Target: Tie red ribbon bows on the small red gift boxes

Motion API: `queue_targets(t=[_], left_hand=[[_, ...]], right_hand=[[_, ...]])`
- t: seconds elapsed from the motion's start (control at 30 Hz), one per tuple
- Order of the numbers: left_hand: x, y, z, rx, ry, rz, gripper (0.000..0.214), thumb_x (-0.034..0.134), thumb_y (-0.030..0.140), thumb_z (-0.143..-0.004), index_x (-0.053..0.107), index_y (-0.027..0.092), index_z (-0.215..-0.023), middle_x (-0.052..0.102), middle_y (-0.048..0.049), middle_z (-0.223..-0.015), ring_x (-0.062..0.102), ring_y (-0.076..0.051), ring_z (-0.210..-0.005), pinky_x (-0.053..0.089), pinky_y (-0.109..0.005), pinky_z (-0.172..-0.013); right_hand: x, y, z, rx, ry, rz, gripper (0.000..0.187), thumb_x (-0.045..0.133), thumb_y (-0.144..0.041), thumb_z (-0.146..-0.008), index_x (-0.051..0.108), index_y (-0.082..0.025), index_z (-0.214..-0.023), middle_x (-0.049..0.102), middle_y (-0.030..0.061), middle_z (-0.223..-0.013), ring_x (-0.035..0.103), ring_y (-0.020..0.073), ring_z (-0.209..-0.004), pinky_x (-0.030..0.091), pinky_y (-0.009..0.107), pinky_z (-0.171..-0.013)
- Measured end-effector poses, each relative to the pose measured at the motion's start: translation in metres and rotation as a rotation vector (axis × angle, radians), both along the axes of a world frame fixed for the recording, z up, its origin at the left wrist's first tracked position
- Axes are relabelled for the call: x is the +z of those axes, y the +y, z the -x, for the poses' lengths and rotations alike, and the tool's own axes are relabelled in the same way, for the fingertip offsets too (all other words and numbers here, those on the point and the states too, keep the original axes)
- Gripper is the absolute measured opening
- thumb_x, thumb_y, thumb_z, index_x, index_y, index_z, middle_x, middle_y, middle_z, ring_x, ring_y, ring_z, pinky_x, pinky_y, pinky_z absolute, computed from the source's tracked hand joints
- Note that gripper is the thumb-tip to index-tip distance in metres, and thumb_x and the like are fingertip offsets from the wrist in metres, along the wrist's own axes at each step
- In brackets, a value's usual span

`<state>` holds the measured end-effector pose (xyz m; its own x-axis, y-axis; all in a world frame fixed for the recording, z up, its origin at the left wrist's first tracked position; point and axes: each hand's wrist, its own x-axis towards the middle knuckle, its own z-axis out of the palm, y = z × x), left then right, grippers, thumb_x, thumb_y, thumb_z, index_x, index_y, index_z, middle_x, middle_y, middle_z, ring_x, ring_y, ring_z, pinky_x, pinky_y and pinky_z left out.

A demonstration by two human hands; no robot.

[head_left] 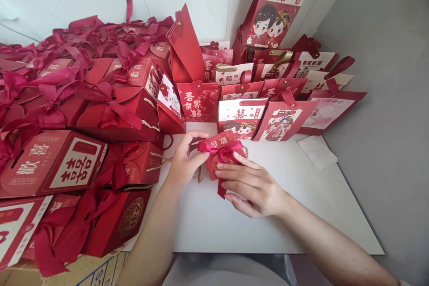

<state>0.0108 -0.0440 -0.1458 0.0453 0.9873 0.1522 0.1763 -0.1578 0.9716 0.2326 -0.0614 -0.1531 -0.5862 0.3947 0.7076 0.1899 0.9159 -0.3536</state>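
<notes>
A small red gift box with a red ribbon bow and a rope handle rests on the white table, near its middle. My left hand grips the box's left side, fingers curled round its top edge. My right hand holds the box from the right and front, fingers pressed along the ribbon. Both hands are closed on the box.
Several red gift boxes with ribbon bows are piled at the left. Red and white paper gift bags stand in rows at the back against the white wall. A white paper slip lies at the right. Grey floor shows to the right.
</notes>
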Motion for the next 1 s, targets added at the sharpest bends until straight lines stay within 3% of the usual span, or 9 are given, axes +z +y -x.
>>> queue_targets(t=[0.07,0.1,0.2,0.27,0.4,0.7,0.87,1.0], left_hand=[[0.006,-0.003,0.007,-0.197,0.024,-0.114,0.042,0.061,0.021,-0.084,0.062,0.025,-0.126,0.061,-0.0098,-0.137,0.055,-0.029,-0.132,0.045,-0.046,-0.112],[0.008,-0.005,0.008,-0.222,0.080,-0.181,0.044,0.059,0.019,-0.086,0.061,0.026,-0.129,0.059,-0.0092,-0.140,0.052,-0.029,-0.135,0.040,-0.047,-0.117],[0.013,-0.009,0.002,-0.152,0.312,-0.305,0.038,0.060,0.013,-0.088,0.067,0.029,-0.122,0.067,-0.0051,-0.129,0.056,-0.026,-0.130,0.030,-0.050,-0.122],[0.013,-0.010,-0.005,-0.135,0.377,-0.319,0.033,0.061,0.013,-0.089,0.068,0.028,-0.116,0.069,-0.0041,-0.122,0.059,-0.025,-0.125,0.031,-0.051,-0.121],[0.007,-0.009,-0.014,-0.153,0.332,-0.292,0.031,0.062,0.015,-0.090,0.066,0.025,-0.119,0.063,-0.0078,-0.125,0.057,-0.024,-0.123,0.045,-0.044,-0.110],[-0.005,-0.007,-0.023,-0.032,0.264,-0.295,0.015,0.061,0.019,-0.094,0.072,0.022,-0.104,0.065,-0.0075,-0.115,0.063,-0.020,-0.111,0.050,-0.035,-0.100],[-0.002,-0.007,-0.031,0.096,0.209,-0.211,0.011,0.064,0.024,-0.093,0.075,0.022,-0.092,0.068,-0.0052,-0.106,0.067,-0.017,-0.100,0.053,-0.030,-0.089],[0.003,-0.006,-0.032,0.088,0.225,-0.190,0.003,0.072,0.020,-0.086,0.074,0.022,-0.088,0.070,-0.0043,-0.105,0.067,-0.018,-0.101,0.053,-0.032,-0.093]], right_hand=[[-0.001,0.001,-0.001,0.019,-0.037,-0.021,0.033,0.052,-0.010,-0.088,0.065,-0.016,-0.118,0.076,0.0114,-0.118,0.067,0.0215,-0.123,0.039,0.048,-0.121],[-0.001,0.001,-0.002,0.024,-0.072,-0.038,0.038,0.050,-0.008,-0.088,0.064,-0.015,-0.122,0.074,0.0116,-0.122,0.065,0.0216,-0.125,0.037,0.050,-0.122],[0.000,0.003,-0.002,-0.011,-0.177,-0.106,0.037,0.051,-0.006,-0.092,0.065,-0.016,-0.124,0.073,0.0098,-0.125,0.065,0.0213,-0.125,0.026,0.055,-0.126],[0.001,0.003,-0.001,-0.050,-0.168,-0.141,0.029,0.055,-0.008,-0.095,0.068,-0.016,-0.119,0.076,0.0077,-0.117,0.068,0.0200,-0.120,0.027,0.053,-0.126],[0.002,0.000,-0.002,-0.108,-0.080,-0.180,0.020,0.059,-0.012,-0.098,0.071,-0.019,-0.111,0.079,0.0018,-0.109,0.071,0.0160,-0.111,0.041,0.042,-0.122],[0.003,0.000,-0.008,-0.066,-0.048,-0.199,0.009,0.069,-0.019,-0.090,0.073,-0.022,-0.098,0.079,-0.0001,-0.090,0.072,0.0154,-0.082,0.060,0.036,-0.093],[0.002,0.004,-0.012,-0.033,0.008,-0.160,0.011,0.066,-0.015,-0.086,0.069,-0.019,-0.096,0.076,0.0022,-0.084,0.070,0.0173,-0.078,0.061,0.037,-0.084],[0.008,0.003,-0.016,0.032,0.065,-0.061,0.011,0.055,-0.019,-0.089,0.065,-0.022,-0.086,0.071,0.0008,-0.073,0.066,0.0176,-0.066,0.058,0.041,-0.081]])
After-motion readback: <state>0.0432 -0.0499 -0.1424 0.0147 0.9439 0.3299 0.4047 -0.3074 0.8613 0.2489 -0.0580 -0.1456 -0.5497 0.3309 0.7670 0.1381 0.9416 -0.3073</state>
